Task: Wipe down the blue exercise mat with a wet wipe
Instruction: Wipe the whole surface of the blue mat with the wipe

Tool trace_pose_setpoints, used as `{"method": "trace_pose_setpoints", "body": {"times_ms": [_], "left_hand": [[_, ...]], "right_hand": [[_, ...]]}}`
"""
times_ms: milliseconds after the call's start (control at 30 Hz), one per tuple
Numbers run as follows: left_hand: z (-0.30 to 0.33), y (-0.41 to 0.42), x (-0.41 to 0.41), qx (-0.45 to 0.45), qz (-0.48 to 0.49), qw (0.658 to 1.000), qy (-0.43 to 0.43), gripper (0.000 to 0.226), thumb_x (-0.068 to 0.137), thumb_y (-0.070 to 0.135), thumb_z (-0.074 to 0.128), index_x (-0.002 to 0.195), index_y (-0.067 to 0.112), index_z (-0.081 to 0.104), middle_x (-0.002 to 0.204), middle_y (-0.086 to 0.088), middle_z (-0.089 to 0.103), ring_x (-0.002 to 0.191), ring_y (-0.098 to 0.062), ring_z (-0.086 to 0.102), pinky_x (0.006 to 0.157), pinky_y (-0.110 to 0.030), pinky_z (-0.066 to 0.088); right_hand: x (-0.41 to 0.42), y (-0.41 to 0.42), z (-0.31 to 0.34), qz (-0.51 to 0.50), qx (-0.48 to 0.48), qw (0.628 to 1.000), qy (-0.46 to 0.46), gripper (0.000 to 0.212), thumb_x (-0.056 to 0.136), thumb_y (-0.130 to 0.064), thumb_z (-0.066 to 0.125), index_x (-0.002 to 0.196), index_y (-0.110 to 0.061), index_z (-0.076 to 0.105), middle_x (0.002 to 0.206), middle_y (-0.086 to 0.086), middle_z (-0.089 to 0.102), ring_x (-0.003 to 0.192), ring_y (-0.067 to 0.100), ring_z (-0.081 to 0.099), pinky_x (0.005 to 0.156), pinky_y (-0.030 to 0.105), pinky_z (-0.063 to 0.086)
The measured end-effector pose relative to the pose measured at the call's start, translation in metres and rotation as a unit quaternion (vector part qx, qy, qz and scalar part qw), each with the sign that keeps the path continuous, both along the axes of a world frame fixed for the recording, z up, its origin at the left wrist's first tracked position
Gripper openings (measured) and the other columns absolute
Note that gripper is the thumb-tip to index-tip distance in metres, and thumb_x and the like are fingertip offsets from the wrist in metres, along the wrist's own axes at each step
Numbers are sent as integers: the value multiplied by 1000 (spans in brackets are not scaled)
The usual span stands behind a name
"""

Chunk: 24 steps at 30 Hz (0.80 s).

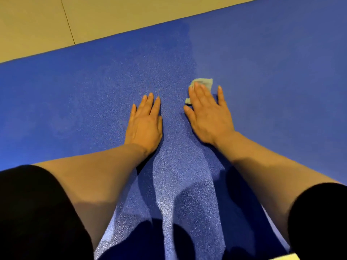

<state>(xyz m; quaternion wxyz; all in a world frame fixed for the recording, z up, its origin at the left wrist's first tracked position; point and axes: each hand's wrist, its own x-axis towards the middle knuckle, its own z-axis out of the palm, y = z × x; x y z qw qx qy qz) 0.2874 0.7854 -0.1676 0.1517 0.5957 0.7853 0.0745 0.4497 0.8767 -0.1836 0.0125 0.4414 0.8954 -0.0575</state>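
Wipe (203,83): crumpled, pale, pinned flat under right hand (208,113), fingers straight, no curled grip; lies on blue mat (272,76) just right of centre. Left hand (145,121): open, palm down, bracing at 9 o'clock of the right. Risk, judged: bunched wipe may slip from under the palm or skip patches. Mat textured, damp-looking sheen near the arms. Beige floor (37,25) at 11 o'clock, one seam.

An indoor exercise spot, likely a home or gym floor: a textured blue exercise mat (262,72) lies spread over smooth beige floor tiles (37,25) with a thin dark joint line.
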Motion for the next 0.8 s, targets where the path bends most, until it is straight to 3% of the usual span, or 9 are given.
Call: {"method": "trace_pose_setpoints", "body": {"times_ms": [67,133,233,300,400,467,667,800], "left_hand": [[1,-4,5,-7,11,1000,0,52,106,20,30,154,11,13,163,-7,5,150,-22,0,121,-39,-3],[1,-8,12,-26,19,999,9,56,105,18,32,155,11,8,163,-8,0,150,-23,-3,120,-40,-4],[2,-9,22,-57,25,998,25,64,103,17,37,155,11,1,163,-9,-6,149,-25,-8,120,-42,-5],[4,-10,27,-51,31,998,24,59,104,17,31,155,11,2,163,-9,-5,150,-25,-7,120,-43,-4],[1,-19,34,-44,39,998,21,54,106,16,26,155,11,5,163,-8,-2,150,-26,-5,121,-44,-3],[-1,-27,39,-43,38,998,23,53,106,16,27,155,11,6,163,-8,-2,150,-25,-5,121,-44,-3],[4,-37,53,-67,36,997,22,57,105,18,29,155,13,2,163,-7,-4,150,-22,-6,120,-43,-4],[12,-45,67,-103,43,994,7,55,106,21,27,155,13,5,163,-6,-3,150,-23,-5,121,-46,-2]], "right_hand": [[-7,-17,2,-49,-7,999,-10,70,98,-49,-1,155,-9,7,163,7,6,150,19,1,117,47,-12],[-17,-45,5,-21,-30,999,13,77,92,-50,-8,155,-8,7,163,8,5,150,20,0,118,46,-11],[-8,-58,4,88,-41,995,23,74,94,-47,4,151,-6,25,159,10,23,148,22,18,119,46,-4],[5,-39,6,103,-5,994,20,70,96,-46,11,149,-6,33,155,10,32,145,22,28,117,47,-3],[21,-20,8,45,-15,999,-21,76,92,-51,-3,154,-10,12,162,6,12,150,17,8,116,48,-14],[21,-28,10,3,-32,999,-35,68,100,-49,3,155,-10,3,163,5,1,150,16,-3,116,49,-14],[35,-66,11,146,-45,988,-18,79,88,-51,-7,154,-12,11,162,4,10,150,15,6,115,43,-16],[62,-43,7,48,-28,997,-46,72,94,-52,-1,155,-13,5,163,2,4,150,13,0,115,46,-15]]}}
